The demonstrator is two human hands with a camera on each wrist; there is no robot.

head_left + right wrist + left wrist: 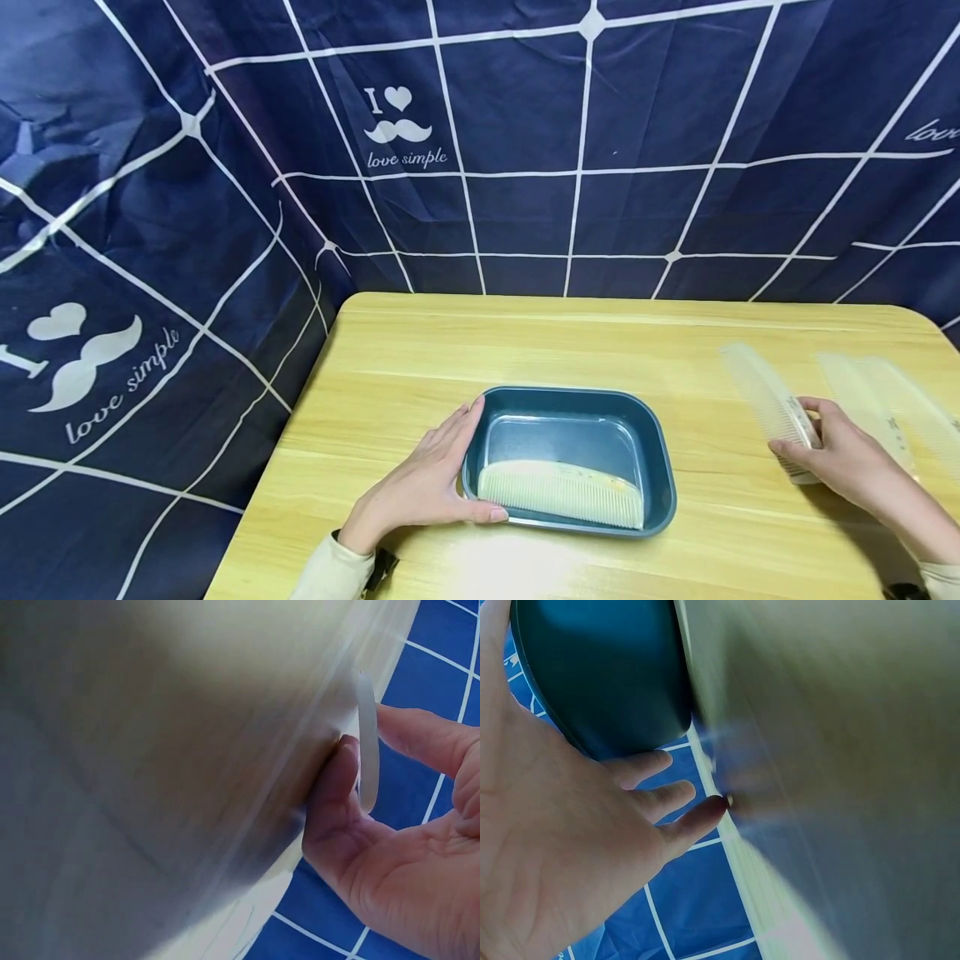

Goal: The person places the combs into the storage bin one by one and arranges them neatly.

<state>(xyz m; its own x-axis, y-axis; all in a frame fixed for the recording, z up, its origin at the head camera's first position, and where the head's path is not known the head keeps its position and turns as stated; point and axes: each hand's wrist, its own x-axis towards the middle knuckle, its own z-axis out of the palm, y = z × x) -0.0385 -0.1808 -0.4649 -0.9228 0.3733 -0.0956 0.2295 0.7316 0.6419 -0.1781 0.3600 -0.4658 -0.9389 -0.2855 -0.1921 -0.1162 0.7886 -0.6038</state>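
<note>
One container, one comb inside; three combs outside

Container: a dark blue-green rectangular tray (pixel 562 435) with rounded corners, standing on a wood-grain table (pixel 525 337).

Contents: one pale, translucent comb (pixel 558 492), laid lengthwise along the near wall, its curved spine toward the middle and its teeth toward the near rim; small printing near the right end of the spine. The tray's far half shows bare floor.

Left hand (pixel 427 483): spread around the tray's left end, thumb at the near rim, fingers extended along the outside and touching it.

Right hand (pixel 847 450): pinching a held comb (pixel 759 383) near its lower end, thumb on one face and fingers on the other, well to the right of the tray. Whether that comb touches the table cannot be told.

Outside stock: two further combs on the table at far right, side by side, an inner comb (pixel 861 396) partly behind the right hand and an outer comb (pixel 911 402) cut by the picture's edge.

Backdrop: navy cloth (pixel 525 212) with white grid lines.
</note>
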